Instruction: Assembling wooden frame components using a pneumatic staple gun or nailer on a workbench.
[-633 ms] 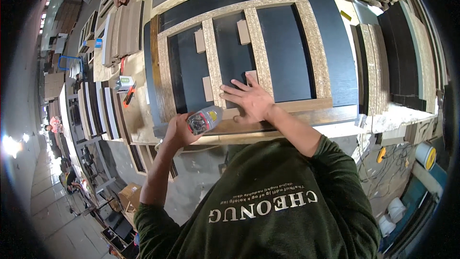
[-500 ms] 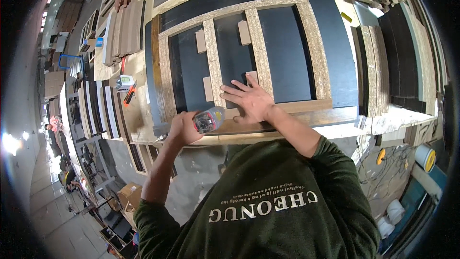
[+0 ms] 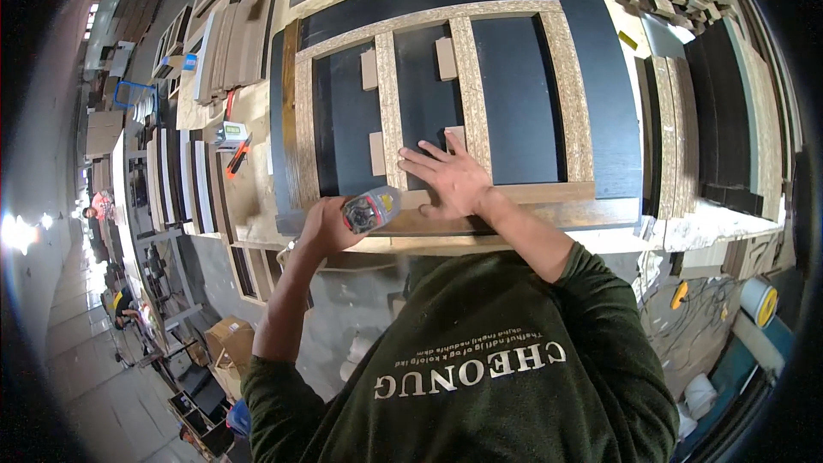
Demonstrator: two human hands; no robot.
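Note:
In my left hand (image 3: 323,228) is a grey handheld tool (image 3: 371,210) with a dark, red-edged end, by its look a nail gun; its tip is against the near edge of a wooden frame (image 3: 467,64). My fingers are wrapped round its grip. My right hand (image 3: 452,178) lies flat with fingers spread, pressing across the frame's near rail (image 3: 549,192) and the bay between two uprights. The frame rests on a black panel (image 3: 604,111). Small wood blocks (image 3: 447,58) sit against the uprights; one by my right fingertips is partly hidden.
Left of the panel lie an orange-and-black utility knife (image 3: 239,158) and a small white device (image 3: 230,135). Stacked strips (image 3: 236,51) stand beyond them. More boards (image 3: 671,129) are piled on the right. Cables (image 3: 699,313) and a white bucket (image 3: 758,302) are on the floor.
The view has shifted slightly, so the bench sits a little further right. Another person's hand at the upper left has gone from view. Both my hands keep almost the same place.

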